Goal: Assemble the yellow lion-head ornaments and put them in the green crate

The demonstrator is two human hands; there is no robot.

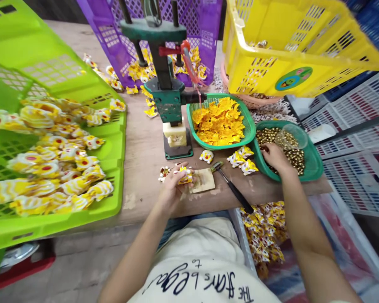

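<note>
Left hand (172, 186): fingers pinching yellow-white piece (185, 174) | Right hand (276, 156): cannot tell grip among gold beads (298, 159), placed right, seemingly for reach

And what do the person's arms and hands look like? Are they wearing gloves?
No gloves: the left hand and right hand are bare. No sleeve covers the left forearm or right forearm, and I see no watch. The person wears a cream-white cloth shirt with black lettering.
</note>
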